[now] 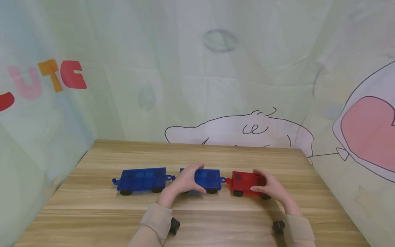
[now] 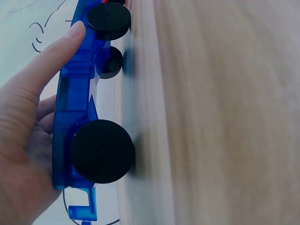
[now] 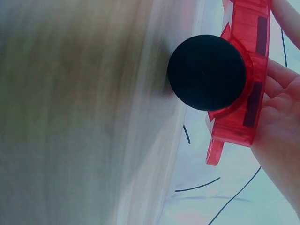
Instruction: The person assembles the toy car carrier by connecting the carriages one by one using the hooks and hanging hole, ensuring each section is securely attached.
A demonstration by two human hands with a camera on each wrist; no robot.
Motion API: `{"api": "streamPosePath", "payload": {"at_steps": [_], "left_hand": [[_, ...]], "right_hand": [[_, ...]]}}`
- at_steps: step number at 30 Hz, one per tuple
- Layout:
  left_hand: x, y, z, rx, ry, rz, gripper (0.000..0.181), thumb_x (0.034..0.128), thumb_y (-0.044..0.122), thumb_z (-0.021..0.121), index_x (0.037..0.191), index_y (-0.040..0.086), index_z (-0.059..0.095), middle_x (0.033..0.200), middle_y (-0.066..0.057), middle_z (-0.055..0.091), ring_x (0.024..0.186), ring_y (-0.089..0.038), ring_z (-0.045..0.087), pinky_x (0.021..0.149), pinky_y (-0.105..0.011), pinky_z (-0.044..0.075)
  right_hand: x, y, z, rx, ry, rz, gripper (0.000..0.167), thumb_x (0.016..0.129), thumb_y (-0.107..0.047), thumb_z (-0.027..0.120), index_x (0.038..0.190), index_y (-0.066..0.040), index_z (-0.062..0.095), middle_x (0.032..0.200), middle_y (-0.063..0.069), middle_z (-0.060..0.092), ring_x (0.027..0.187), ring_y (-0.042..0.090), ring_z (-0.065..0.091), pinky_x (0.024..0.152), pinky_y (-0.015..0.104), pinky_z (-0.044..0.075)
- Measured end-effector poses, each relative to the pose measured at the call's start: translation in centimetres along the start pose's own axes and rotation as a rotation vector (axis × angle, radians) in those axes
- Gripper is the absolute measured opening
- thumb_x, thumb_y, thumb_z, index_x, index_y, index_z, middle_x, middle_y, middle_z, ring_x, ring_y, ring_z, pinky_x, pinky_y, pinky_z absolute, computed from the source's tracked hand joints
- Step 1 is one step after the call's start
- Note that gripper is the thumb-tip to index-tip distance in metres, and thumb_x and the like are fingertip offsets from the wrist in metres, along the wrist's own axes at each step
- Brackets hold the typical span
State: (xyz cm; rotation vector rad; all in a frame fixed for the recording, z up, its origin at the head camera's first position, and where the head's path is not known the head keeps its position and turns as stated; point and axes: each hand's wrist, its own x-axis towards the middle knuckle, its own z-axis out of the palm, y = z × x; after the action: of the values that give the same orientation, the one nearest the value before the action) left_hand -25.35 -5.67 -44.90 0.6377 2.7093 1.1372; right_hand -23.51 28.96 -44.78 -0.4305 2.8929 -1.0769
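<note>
Three flat wheeled toy cars stand in a row on the wooden table. My left hand (image 1: 187, 180) grips the middle blue car (image 1: 210, 178) across its left part, thumb on the near side and fingers at the far side. The red car (image 1: 243, 181) is held at its right end by my right hand (image 1: 271, 185). Its left hook meets the blue car's ring; whether they are linked I cannot tell. A longer blue car (image 1: 142, 179) stands at the left, its ring close to the middle car's hook. Black wheels (image 2: 102, 151) of the held blue car touch or nearly touch the table.
The wooden table (image 1: 197, 219) reaches back to a pale printed curtain (image 1: 185, 85), which also rises at both sides. A dark wrist device (image 1: 174, 226) is by the left sleeve, another (image 1: 279, 226) by the right sleeve.
</note>
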Motion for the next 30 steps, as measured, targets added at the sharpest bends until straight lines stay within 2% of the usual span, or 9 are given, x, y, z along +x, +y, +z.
{"api": "streamPosePath", "payload": {"at_steps": [7, 30], "left_hand": [[0.03, -0.06, -0.01, 0.001, 0.000, 0.016, 0.098, 0.0648, 0.029, 0.092, 0.145, 0.001, 0.042, 0.143, -0.016, 0.052, 0.135, -0.036, 0.046, 0.112, -0.052, 0.037], [-0.19, -0.13, -0.10, -0.006, 0.021, 0.028, 0.092, 0.0684, 0.025, 0.090, 0.144, 0.001, 0.043, 0.141, -0.015, 0.055, 0.136, -0.036, 0.044, 0.113, -0.055, 0.035]], "right_hand": [[-0.13, -0.06, -0.20, 0.014, -0.026, 0.007, 0.077, 0.078, -0.026, 0.083, 0.138, 0.007, 0.048, 0.137, 0.025, 0.055, 0.131, 0.044, 0.046, 0.109, 0.060, 0.036], [-0.11, -0.02, -0.23, 0.013, -0.026, -0.005, 0.075, 0.078, -0.025, 0.083, 0.137, 0.008, 0.049, 0.136, 0.025, 0.055, 0.127, 0.042, 0.050, 0.107, 0.059, 0.039]]}}
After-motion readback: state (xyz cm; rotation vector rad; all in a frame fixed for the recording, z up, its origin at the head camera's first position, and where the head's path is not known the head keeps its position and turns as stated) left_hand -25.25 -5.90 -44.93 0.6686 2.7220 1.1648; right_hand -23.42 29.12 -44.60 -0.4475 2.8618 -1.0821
